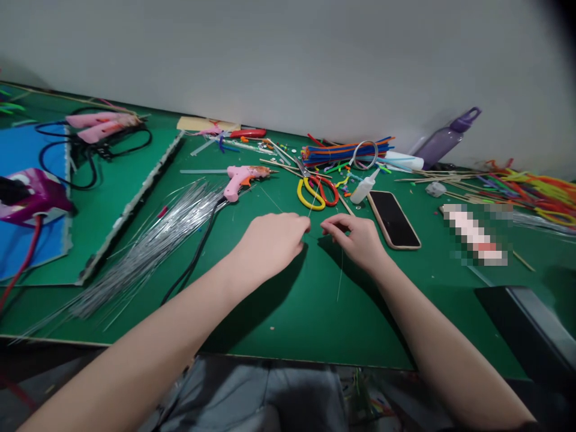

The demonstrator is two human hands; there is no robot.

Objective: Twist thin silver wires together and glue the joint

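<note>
Head view, the only one. Writing first: nothing legible. A flat slab [472, 234] at the right is broken into pixel blocks, so any print there is unreadable; phone [395, 220] with dark glossy screen, pale case, lies face up.

Materials: green tabletop [315, 330], smooth, a few crumbs on it. Silver wires [157, 246], thin and stiff-looking, in a loose fanned bundle left of the hands. Pink glue gun [238, 182], plastic, orange trigger, translucent glue stick [202, 171] out the back, dark cord trailing toward the near edge. Scissors [308, 177], metal blades, one yellow loop and one red. White squeeze bottle [361, 191], pointed nozzle, tilted, just beside the phone. Behind: fuzzy stems [346, 152], mostly blue with some orange, bundled; purple bottle [443, 147], translucent, leaning by the wall.

Grip: left hand [281, 240] palm down, fingers curled under, thumb and forefinger pressed together on a fine wire [340, 276]. Right hand [355, 237] just beside it, thumb and forefinger tips together, also pinching wire; a length hangs below this hand. Wire is held above the table, near its middle, a thin end rising past the left fingertips toward the scissors. Cannot tell whether one strand or two.
</note>
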